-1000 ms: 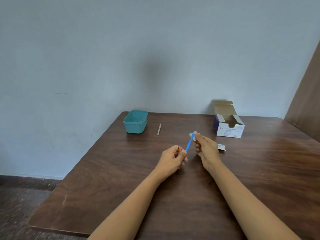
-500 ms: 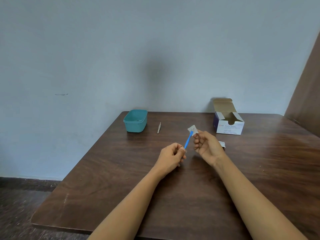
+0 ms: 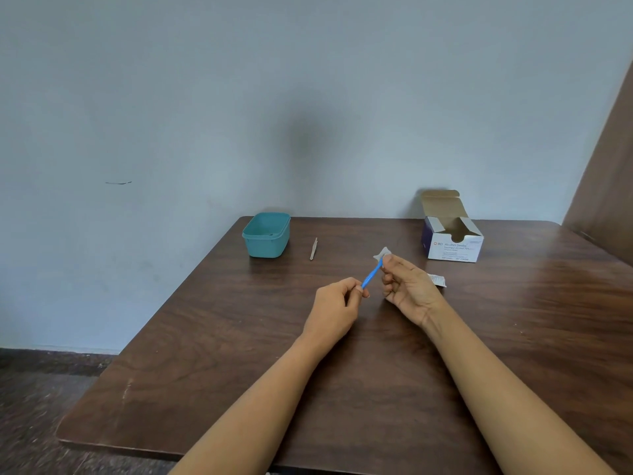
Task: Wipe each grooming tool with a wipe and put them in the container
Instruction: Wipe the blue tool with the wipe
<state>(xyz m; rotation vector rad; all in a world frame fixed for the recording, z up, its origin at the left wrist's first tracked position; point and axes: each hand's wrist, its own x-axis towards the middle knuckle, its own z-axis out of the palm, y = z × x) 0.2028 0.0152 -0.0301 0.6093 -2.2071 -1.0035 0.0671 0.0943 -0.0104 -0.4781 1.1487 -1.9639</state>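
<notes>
My left hand (image 3: 334, 308) pinches the lower end of a thin blue grooming tool (image 3: 371, 275), which slants up to the right above the table. Around the tool's upper end my right hand (image 3: 409, 287) pinches a small white wipe (image 3: 381, 254). A teal container (image 3: 266, 234) stands at the table's far left. Metal tweezers (image 3: 313, 248) lie flat just right of the container.
An open white box of alcohol swabs (image 3: 452, 243) stands at the far right of the brown wooden table (image 3: 239, 354). A torn wipe wrapper (image 3: 437, 279) lies behind my right hand. A wall runs along the table's far edge and a brown panel (image 3: 606, 186) stands at the right.
My right hand has slid the wipe up the blue tool towards its tip, and both hands sit slightly higher. The container, tweezers and box have not moved.
</notes>
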